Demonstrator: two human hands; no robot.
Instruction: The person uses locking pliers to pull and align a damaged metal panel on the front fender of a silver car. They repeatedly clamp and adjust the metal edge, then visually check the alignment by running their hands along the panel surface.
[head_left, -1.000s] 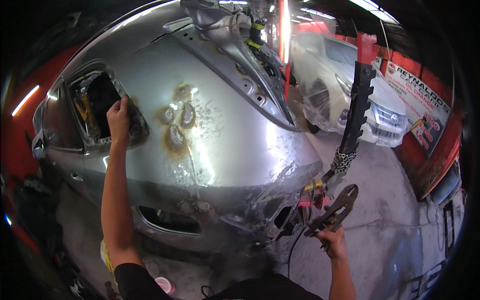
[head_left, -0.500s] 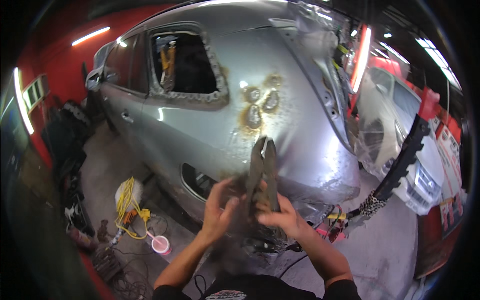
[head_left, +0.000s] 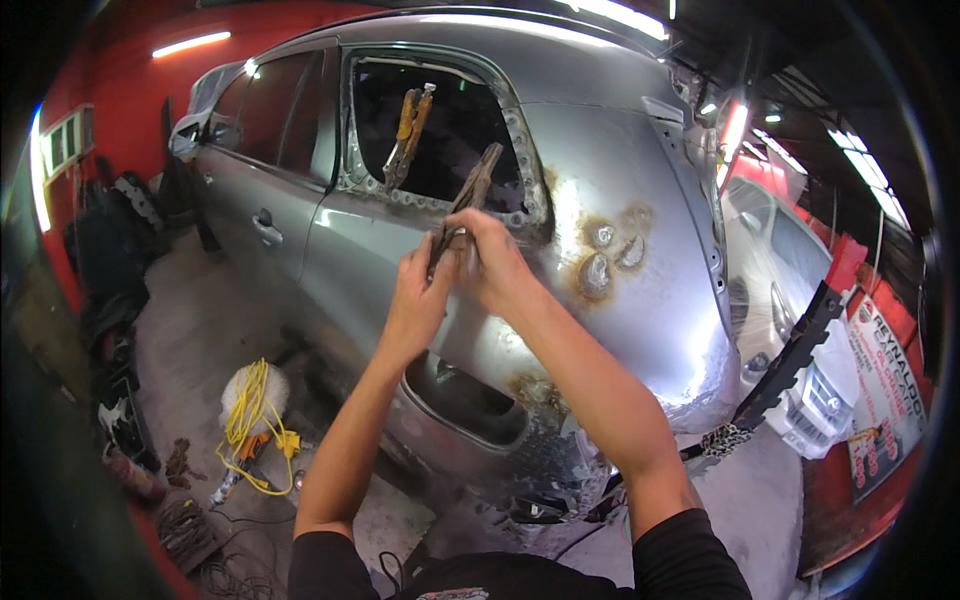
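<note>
Both hands hold worn, grey-brown pliers [head_left: 477, 183], tilted up to the right in front of the lower edge of the car's rear side window opening [head_left: 527, 185]. My left hand [head_left: 418, 300] is closed around the lower end. My right hand [head_left: 487, 255] grips just above it, its fingers partly hiding the handles. A yellow-orange pair of locking pliers [head_left: 407, 135] stands at the opening's lower edge, left of the held tool. To the right, the grey rear panel [head_left: 640, 330] has several burnt, bare-metal spots [head_left: 596, 272].
A yellow cord [head_left: 250, 410] and an orange power tool [head_left: 252, 447] lie on the floor at lower left. A dark notched bar with a chain [head_left: 790, 360] slants up at right, before a plastic-covered light car [head_left: 785, 260]. An oval opening [head_left: 465, 400] sits low in the panel.
My hands and the pliers have moved up and left, from before the lower rear panel to the window opening. The view has shifted, bringing the yellow-orange pliers more fully into sight.
</note>
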